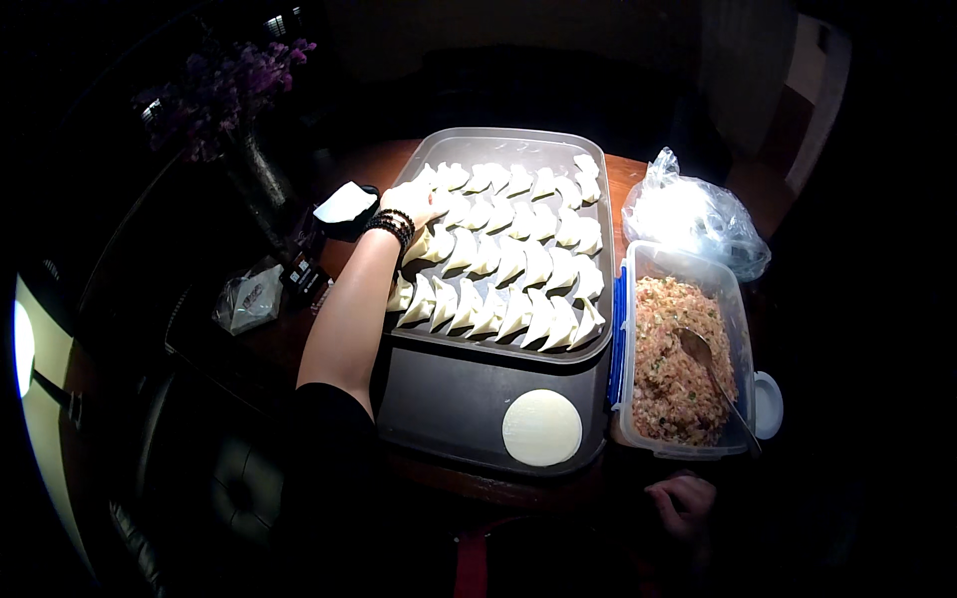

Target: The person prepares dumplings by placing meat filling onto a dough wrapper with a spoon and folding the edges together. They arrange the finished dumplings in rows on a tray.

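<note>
My left hand, with dark bead bracelets at its wrist, reaches over the left side of a grey tray. Its fingers are pinched together at the left end of a row, on a dumpling that they mostly hide. Several rows of pleated white dumplings cover the tray. Nearer to me, one round dumpling wrapper lies flat on a second dark tray, partly under the first. In shadow at the table's front edge, my right hand is loosely curled, with nothing visible in it.
On the right stands a clear plastic container of minced filling, a spoon resting in it. Behind it lies a clear plastic bag. At left are a dark dish with something white, a small packet and a flower vase.
</note>
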Tool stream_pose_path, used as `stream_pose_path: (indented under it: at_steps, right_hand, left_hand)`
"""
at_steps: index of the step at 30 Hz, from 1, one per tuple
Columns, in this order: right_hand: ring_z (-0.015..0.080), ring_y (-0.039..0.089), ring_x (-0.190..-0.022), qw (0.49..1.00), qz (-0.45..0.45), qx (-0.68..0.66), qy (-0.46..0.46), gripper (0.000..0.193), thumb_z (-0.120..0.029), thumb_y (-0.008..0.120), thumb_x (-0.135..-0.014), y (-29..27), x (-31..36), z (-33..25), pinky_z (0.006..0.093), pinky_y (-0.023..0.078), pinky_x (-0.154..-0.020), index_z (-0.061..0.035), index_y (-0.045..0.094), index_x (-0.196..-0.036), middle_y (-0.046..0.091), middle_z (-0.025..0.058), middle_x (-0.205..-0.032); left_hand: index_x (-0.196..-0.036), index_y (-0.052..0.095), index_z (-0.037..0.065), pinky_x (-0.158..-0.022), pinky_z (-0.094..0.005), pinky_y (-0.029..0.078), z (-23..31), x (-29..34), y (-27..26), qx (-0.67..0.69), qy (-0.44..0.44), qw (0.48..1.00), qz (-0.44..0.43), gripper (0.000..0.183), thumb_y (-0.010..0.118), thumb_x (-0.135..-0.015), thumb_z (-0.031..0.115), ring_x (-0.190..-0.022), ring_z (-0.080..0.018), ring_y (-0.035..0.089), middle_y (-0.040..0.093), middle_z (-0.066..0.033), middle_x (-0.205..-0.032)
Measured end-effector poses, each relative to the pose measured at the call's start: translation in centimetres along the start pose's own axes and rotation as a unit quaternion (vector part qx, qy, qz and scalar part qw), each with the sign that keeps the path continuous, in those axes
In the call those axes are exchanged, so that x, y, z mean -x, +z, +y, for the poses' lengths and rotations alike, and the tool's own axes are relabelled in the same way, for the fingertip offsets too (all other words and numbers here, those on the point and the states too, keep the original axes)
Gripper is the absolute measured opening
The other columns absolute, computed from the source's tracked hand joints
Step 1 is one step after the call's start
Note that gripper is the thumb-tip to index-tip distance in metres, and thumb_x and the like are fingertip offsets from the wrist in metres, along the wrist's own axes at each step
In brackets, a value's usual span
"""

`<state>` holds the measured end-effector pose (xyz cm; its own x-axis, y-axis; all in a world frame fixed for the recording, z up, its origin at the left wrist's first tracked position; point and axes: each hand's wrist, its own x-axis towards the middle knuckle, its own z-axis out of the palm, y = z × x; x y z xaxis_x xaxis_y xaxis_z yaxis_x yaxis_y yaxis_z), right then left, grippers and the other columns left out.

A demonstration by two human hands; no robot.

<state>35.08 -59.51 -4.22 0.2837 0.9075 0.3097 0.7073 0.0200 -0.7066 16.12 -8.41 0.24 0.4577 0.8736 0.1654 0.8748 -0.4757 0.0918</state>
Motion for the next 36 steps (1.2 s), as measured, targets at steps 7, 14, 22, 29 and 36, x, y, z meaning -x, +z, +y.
stream_pose_path:
  at_steps: [7,14,22,29,36]
  right_hand:
    - [0.0217,0.061,-0.061,1.0,-0.002,0.003,0.012,0.006,-0.008,0.063,-0.075,0.0,-0.1,-0.4,0.0304,0.046,-0.056,-0.0038,0.064,-0.071,0.062,0.0094,-0.066]
    - [0.0197,0.062,-0.054,0.999,0.014,0.016,-0.028,0.009,-0.01,0.067,-0.076,0.1,-0.3,0.1,0.0292,0.046,-0.049,-0.0035,0.065,-0.07,0.064,0.0094,-0.062]
    - [0.0197,0.06,-0.054,0.999,0.009,0.034,-0.029,0.008,-0.009,0.064,-0.077,0.2,-0.2,-0.3,0.03,0.045,-0.048,-0.0035,0.065,-0.071,0.062,0.0091,-0.062]
    - [0.0208,0.06,-0.054,0.998,0.015,0.042,-0.044,0.009,-0.009,0.064,-0.077,0.2,-0.3,-0.3,0.0299,0.045,-0.049,-0.0034,0.063,-0.07,0.062,0.009,-0.062]
    - [0.0208,0.061,-0.054,0.998,0.017,0.047,-0.03,0.008,-0.008,0.065,-0.076,0.2,-0.1,-0.2,0.0303,0.045,-0.049,-0.0034,0.063,-0.07,0.062,0.0093,-0.063]
  left_hand:
    - [-0.082,0.067,0.006,-0.074,-0.034,0.048,-0.5,0.6,-0.4,-0.001,0.024,1.0,-0.011,0.029,0.064,-0.073,0.034,-0.081,-0.0244,0.063,0.066,-0.0114,-0.083]
    - [-0.089,0.066,0.006,-0.077,-0.0337,0.048,-3.4,0.6,-2.7,0.081,-0.001,0.997,-0.006,0.029,0.063,-0.075,0.031,-0.083,-0.0248,0.063,0.066,-0.0125,-0.087]
    - [-0.09,0.066,0.003,-0.07,-0.0289,0.048,-3.6,3.8,-1.6,0.153,0.132,0.976,-0.08,0.023,0.064,-0.079,0.023,-0.074,-0.0179,0.061,0.065,-0.0085,-0.079]
    - [-0.095,0.065,0.004,-0.077,-0.0313,0.046,-2.4,4.7,-3.0,0.116,0.167,0.978,-0.047,0.026,0.064,-0.08,0.026,-0.085,-0.0199,0.06,0.065,-0.0103,-0.09]
    - [-0.105,0.063,0.009,-0.087,-0.0333,0.044,-0.6,4.2,-1.5,0.126,0.177,0.968,-0.128,0.031,0.061,-0.083,0.03,-0.1,-0.0241,0.057,0.063,-0.0126,-0.103]
